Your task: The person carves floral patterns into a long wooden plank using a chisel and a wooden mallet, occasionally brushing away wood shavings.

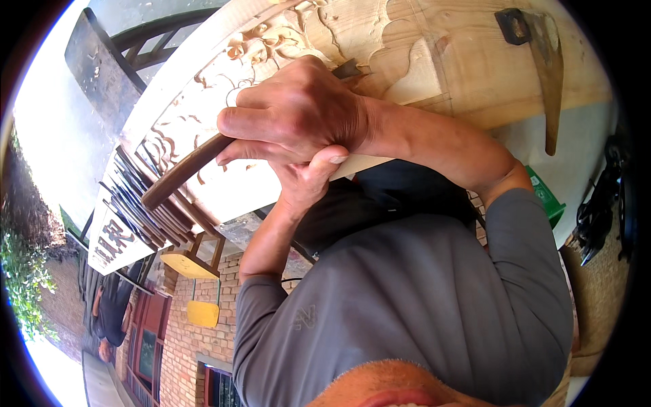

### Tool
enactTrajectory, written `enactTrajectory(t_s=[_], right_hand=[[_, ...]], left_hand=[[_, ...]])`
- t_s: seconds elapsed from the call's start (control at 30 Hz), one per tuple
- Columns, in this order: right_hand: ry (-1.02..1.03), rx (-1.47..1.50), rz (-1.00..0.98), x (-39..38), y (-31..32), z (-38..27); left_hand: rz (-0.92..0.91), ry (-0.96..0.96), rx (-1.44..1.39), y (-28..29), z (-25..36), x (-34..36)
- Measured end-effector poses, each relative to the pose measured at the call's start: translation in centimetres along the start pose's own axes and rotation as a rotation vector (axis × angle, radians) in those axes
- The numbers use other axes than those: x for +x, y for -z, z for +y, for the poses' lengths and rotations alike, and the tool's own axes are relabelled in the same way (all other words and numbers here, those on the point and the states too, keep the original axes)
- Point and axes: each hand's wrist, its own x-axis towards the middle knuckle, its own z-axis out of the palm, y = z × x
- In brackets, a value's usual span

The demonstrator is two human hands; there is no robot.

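Note:
My right hand [291,112] is closed on the wooden handle [180,173] of a carving tool, which slants down to the left; a dark blade [346,70] shows past my knuckles. My left hand [305,176] is under my right, its thumb against that hand near the wrist and its fingers hidden. Both are over a pale wooden board [468,68] with carved, scrolling relief [258,44] along its upper left. Several chisels [146,200] lie side by side at the board's left.
A wooden mallet [546,81] lies at the board's upper right. Beyond are a dark bench [98,68], a yellow chair [202,313], a green container [546,200] and black items [600,197]. Another person [112,312] is at the lower left, before a brick wall [230,339].

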Motion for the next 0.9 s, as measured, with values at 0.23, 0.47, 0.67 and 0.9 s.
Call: enactTrajectory(t_s=[0.23, 0.47, 0.67, 0.9], right_hand=[[0.032, 0.003, 0.017, -0.1, 0.2, -0.1], [0.062, -0.04, -0.049, -0.4, 1.3, 0.3], [0.177, -0.029, 0.0, 0.0, 1.5, 0.0], [0.229, -0.027, -0.023, -0.9, -0.6, -1.1]], left_hand=[[-0.039, 0.056, -0.097, -0.2, 0.4, -0.2], [-0.115, 0.089, -0.075, -0.8, 1.5, 0.7], [-0.097, 0.026, 0.006, -0.5, -0.3, -0.4], [0.156, -0.15, 0.018, -1.0, 1.4, 0.5]])
